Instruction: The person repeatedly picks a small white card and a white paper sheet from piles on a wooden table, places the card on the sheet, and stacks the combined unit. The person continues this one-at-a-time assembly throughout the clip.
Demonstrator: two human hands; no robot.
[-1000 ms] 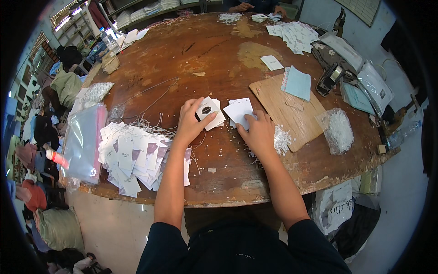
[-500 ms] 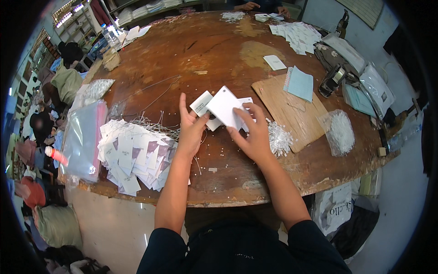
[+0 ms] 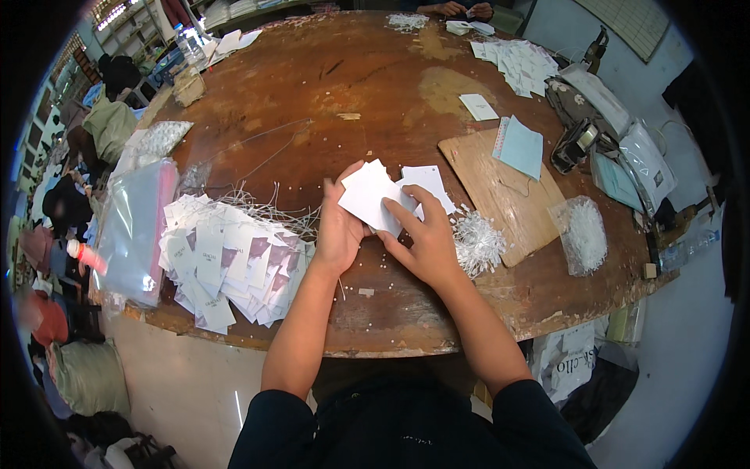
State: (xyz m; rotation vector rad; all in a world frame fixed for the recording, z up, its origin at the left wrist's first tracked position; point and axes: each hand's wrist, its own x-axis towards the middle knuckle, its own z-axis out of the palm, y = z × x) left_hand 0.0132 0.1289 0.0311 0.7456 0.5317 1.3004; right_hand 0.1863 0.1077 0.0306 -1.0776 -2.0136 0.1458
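Observation:
White card tags [image 3: 370,192], held together as a small stack, sit above the table between my hands. My left hand [image 3: 341,230] is closed around their left side, its palm turned up. On their right edge, the fingers of my right hand [image 3: 428,244] rest on top with the thumb low at the near corner, gripping them. Just beyond my right fingers lie other white tags [image 3: 428,186] with a small hole. A heap of white plastic tag fasteners [image 3: 478,241] spreads beside my right hand. Left of my left forearm is a large pile of printed hang tags [image 3: 226,262] with white strings.
On the wooden table [image 3: 375,94], clear plastic bags [image 3: 134,234] lie at the left. At right are a cardboard sheet [image 3: 500,203], a pale blue notebook [image 3: 522,148], a bag of white fasteners [image 3: 584,236] and a tape dispenser [image 3: 576,144]. Another person's hands [image 3: 461,9] work at the far edge.
The cards in my hands have been brought together into a neater stack, and the printed one is now covered. My left fingers have curled in around them. Other tags now show apart behind.

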